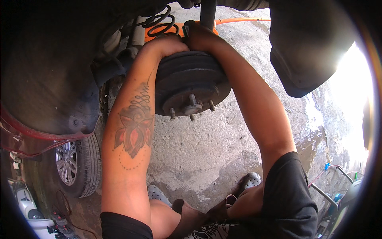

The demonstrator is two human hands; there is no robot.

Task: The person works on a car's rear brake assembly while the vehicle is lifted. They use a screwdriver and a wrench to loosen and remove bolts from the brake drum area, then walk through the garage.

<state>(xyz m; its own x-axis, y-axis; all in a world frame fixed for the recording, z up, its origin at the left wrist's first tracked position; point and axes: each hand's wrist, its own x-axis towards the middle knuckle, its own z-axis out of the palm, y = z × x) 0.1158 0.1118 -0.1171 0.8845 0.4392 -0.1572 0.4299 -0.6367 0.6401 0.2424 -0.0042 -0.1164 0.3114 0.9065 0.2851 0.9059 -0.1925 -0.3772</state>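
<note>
Threaded metal studs (211, 105) bare, dark round brake drum (187, 77) still on, upper centre; left hand (172, 45), right hand (199, 38) at its top, fingers mostly hidden, can't tell if clamped.

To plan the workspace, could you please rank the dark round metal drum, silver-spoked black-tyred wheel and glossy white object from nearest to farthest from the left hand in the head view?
1. Drum: directly below the left hand.
2. Wheel: farther down, at left.
3. White object: beyond the wheel, at lower left.
</note>
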